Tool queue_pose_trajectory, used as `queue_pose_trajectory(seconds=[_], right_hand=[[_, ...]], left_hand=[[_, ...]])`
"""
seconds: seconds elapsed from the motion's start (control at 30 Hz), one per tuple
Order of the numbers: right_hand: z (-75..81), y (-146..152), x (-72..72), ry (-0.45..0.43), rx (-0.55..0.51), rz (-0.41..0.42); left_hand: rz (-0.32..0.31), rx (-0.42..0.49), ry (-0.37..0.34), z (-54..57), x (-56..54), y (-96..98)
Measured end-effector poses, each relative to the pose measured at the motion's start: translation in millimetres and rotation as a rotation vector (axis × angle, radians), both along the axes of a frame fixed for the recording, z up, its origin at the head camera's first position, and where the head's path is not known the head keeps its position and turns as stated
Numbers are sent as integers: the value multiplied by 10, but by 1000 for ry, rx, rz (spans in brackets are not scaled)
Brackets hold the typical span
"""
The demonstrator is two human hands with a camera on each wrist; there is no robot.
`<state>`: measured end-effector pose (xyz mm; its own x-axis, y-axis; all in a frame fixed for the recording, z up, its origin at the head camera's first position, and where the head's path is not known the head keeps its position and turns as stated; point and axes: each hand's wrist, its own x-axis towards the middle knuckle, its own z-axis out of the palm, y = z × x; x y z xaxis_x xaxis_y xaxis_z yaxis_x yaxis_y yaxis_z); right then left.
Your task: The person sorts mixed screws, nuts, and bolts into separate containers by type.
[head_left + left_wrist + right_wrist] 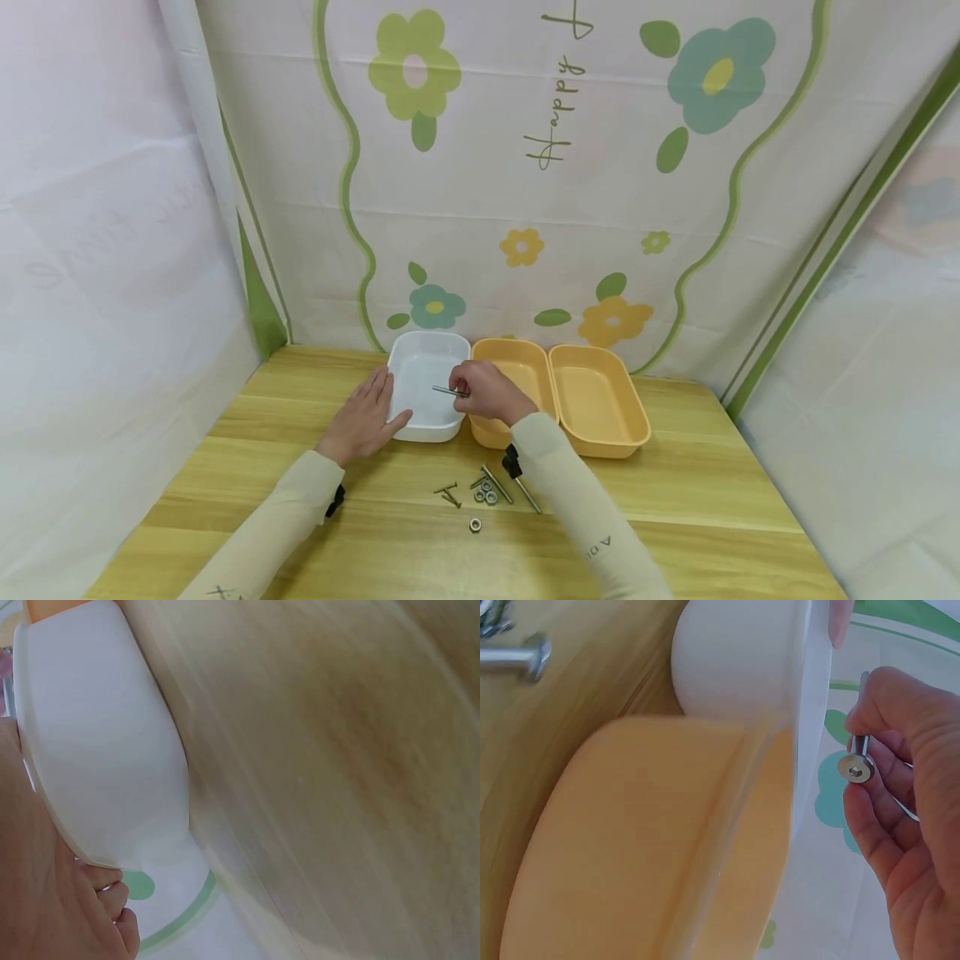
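Observation:
In my right hand (491,390) I pinch a long metal bolt (446,390) above the right part of a white plastic bin (429,434). The right wrist view shows its flat round head with a hex socket (856,769) between thumb and fingers. My left hand (362,421) rests along the left rim of the white bin, its fingers straight and its thumb stretched over the front corner. Seen from the left wrist, the hand lies against the bin's outer rim (54,825). The fingertips of the left hand are partly hidden behind the bin there.
Two orange bins, a middle one (491,435) and a right one (606,450), stand beside the white bin. In front lie hex nuts (476,525), small screws (451,499) and long bolts (498,486), another bolt (529,497) being under my right wrist. A printed curtain (465,192) hangs behind.

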<state>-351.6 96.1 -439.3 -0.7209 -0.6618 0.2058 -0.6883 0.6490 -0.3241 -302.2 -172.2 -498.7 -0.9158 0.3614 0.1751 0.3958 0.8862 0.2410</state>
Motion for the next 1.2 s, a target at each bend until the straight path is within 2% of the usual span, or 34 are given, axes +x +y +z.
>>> queue_pose_trajectory(seconds=[0.3, 0.5, 0.77, 0.97, 1.2], right_hand=[[-170, -221, -87, -33, 4, -40], [-197, -266, -62, 10, 10, -50], [-11, -73, -26, 30, -31, -19], [173, 157, 95, 70, -14, -2], [304, 408, 289, 84, -7, 26]], left_hand=[[-9, -15, 4, 17, 1, 17], [-3, -21, 3, 5, -10, 10], [3, -27, -20, 8, -23, -7], [0, -11, -15, -2, -27, -3], [-1, -16, -19, -5, -16, -13]])
